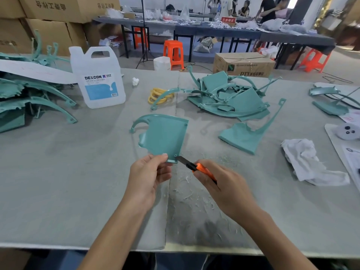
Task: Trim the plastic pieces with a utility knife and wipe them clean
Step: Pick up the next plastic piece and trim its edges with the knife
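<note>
Pinching teal piece (163, 135), left hand (146, 176); right hand (224, 188) fingers grip knife (194, 166); rag (309, 162), jug (97, 78), shavings (194, 199) around.

just a person's two arms here, left hand (145, 178) and right hand (224, 188) both bare, forearms bare too right down to where the frame cuts them off, slim wrists

I see a white DEXCON jug (97, 78) standing on the grey surface (58, 162), with yellow rings (153, 93) lying off to its right. Past the far edge I make out an orange stool (174, 53) and a DTY cardboard box (243, 64) on the floor.
</note>
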{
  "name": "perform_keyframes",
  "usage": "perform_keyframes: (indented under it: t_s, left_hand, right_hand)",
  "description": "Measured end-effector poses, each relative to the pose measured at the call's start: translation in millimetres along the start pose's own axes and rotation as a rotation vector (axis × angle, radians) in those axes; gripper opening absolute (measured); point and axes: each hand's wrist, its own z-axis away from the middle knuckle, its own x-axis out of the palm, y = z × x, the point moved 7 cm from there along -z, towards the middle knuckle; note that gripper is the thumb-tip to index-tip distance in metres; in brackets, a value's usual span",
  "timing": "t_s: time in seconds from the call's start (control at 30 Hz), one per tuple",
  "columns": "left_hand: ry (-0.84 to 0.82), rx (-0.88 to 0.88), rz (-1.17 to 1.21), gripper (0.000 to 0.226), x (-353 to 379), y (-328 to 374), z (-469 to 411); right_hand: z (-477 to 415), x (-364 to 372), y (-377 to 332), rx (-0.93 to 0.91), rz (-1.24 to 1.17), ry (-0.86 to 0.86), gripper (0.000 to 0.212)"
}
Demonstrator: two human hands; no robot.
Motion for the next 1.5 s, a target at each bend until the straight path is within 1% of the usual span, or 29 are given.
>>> perform_keyframes:
  t_s: [0.2,0.37,0.43,0.5,0.6,0.63,0.7,0.8,0.87,0.93,1.0,1.07,1.13,1.23,1.33,1.4,1.5]
  left_hand:
    - [0.008,0.033,-0.08,0.01,-1.5,5.8,7.3]
    - [-0.131,0.006,-0.13,0.008,0.3,10.0,17.3]
    - [-0.178,-0.009,-0.119,0.006,-2.1,10.6,22.9]
    - [-0.204,-0.018,-0.079,0.003,-6.0,13.5,28.2]
    - [-0.226,-0.008,-0.008,0.008,-7.8,19.1,34.7]
    - [-0.227,-0.003,-0.007,0.011,-7.0,21.3,35.8]
    - [-0.192,-0.018,0.032,0.013,-7.1,22.3,34.4]
    - [-0.13,-0.086,0.137,0.006,-7.3,20.2,30.9]
    - [-0.111,-0.115,0.173,0.012,-5.9,18.9,30.7]
    - [-0.1,-0.123,0.191,0.021,-5.5,20.2,31.2]
    - [-0.102,-0.13,0.209,0.022,-4.2,21.6,31.7]
    - [-0.109,-0.138,0.222,0.02,-2.8,23.2,33.3]
    - [-0.128,-0.149,0.246,0.02,-1.0,24.5,35.8]
    - [-0.142,-0.166,0.263,0.018,-5.2,26.3,36.9]
    - [-0.169,-0.179,0.243,0.023,-13.2,26.4,38.8]
    - [-0.174,-0.182,0.25,0.026,-18.0,25.6,39.7]
    - [-0.169,-0.167,0.238,0.02,-18.5,26.4,40.4]
  right_hand:
    - [-2.1,1.3,-5.0,-0.032,0.003,-0.027,0.036]
    - [-21.5,-14.5,4.0,0.009,-0.038,0.068,0.044]
    - [-35.0,-20.5,13.4,0.022,-0.03,0.106,0.04]
    - [-50.0,-25.2,27.8,0.067,0.011,0.132,0.032]
    - [-65.7,-23.0,51.8,0.179,0.106,0.076,0.031]
    - [-66.2,-21.6,57.3,0.211,0.08,0.071,0.032]
    - [-61.4,-21.8,54.9,0.225,-0.062,0.123,0.029]
    - [-42.5,-21.5,25.4,0.123,-0.265,0.23,0.022]
    - [-29.4,-14.7,-0.7,0.036,-0.351,0.188,0.014]
    - [-19.9,-7.6,-21.6,-0.047,-0.376,0.108,0.016]
    - [-13.5,-3.9,-34.2,-0.118,-0.336,0.054,0.028]
    - [-12.1,-2.4,-38.4,-0.137,-0.3,0.031,0.038]
    - [-14.7,-3.2,-40.1,-0.153,-0.276,0.037,0.039]
    - [-27.0,-5.9,-41.3,-0.167,-0.26,0.054,0.032]
    - [-50.7,-20.8,-24.7,-0.093,-0.255,0.14,0.026]
    - [-72.1,-31.1,-6.9,-0.013,-0.139,0.172,0.027]
    - [-93.2,-38.8,18.0,0.102,0.036,0.161,0.031]
